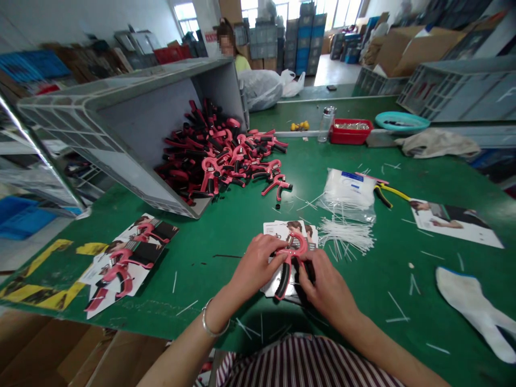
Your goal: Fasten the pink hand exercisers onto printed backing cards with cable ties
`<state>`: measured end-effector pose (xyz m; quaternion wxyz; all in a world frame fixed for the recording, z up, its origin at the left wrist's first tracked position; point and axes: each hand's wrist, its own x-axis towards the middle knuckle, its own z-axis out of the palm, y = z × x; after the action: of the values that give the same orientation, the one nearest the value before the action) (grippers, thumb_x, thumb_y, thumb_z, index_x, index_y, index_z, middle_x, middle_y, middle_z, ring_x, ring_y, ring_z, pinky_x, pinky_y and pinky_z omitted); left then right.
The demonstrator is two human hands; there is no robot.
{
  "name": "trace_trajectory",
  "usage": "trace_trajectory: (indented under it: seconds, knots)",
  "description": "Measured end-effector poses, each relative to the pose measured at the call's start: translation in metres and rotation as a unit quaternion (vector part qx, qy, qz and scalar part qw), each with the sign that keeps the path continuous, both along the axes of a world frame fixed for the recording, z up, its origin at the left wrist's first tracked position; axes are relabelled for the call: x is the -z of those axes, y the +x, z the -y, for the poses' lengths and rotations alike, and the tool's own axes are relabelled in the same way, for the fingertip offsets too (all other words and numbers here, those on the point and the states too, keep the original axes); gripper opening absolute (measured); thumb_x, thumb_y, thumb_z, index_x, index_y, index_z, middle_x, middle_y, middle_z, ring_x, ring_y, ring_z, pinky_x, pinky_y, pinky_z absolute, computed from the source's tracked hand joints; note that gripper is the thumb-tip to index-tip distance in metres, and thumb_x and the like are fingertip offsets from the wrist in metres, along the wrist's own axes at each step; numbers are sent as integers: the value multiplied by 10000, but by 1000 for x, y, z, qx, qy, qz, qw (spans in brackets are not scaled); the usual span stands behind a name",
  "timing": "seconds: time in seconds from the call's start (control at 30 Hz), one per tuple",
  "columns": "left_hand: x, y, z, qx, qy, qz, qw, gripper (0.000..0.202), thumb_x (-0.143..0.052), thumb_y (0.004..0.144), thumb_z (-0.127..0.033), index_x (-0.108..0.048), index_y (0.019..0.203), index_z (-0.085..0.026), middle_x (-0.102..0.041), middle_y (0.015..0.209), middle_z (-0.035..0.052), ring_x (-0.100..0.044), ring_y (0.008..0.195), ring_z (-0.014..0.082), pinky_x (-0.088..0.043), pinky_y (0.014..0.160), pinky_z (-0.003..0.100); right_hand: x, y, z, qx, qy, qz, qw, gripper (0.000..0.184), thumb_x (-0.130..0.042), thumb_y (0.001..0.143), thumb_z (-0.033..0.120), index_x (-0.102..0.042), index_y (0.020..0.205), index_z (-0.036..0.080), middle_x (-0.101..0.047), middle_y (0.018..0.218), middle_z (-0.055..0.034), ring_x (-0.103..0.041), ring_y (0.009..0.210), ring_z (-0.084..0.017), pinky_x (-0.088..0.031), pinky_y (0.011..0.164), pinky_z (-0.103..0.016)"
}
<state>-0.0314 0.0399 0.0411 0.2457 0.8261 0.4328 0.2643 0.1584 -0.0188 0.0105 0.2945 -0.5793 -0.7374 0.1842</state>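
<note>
Green workbench (193, 279) holds a tipped crate (121, 129) spilling pink grip trainers (217, 161); left hand (258, 263) and right hand (326, 287) pinch one trainer (284, 279).

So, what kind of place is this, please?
Probably a small factory packing room: a tipped grey plastic crate spills pink-and-black hand grip trainers, loose white plastic ties lie on the green workbench.

- white wall (86, 21) along the left side
- bright windows (342, 13) letting daylight in at the far end
- pale floor (334, 70) running back towards the windows
- blue and grey crates (304, 37) stacked high near the windows
- cardboard boxes (419, 51) piled on the right
- metal shelves (36, 161) at the left
- green tables (201, 279) across the foreground
</note>
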Motion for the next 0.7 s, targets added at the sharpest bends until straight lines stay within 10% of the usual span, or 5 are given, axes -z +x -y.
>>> trace_trajectory:
  seconds: [0.7]
  knots:
    - [47, -6, -18, -14, -63, 5, 998, 227, -560, 927, -244, -689, 1113, -227, -669, 1060, 58, -562, 1031, 218, -425, 945, 370, 23, -10, -9, -10, -41, 36, 998, 208, -479, 921, 184, -554, 1115, 194, -534, 1159, -131, -553, 1083, -272, -493, 937, -443]
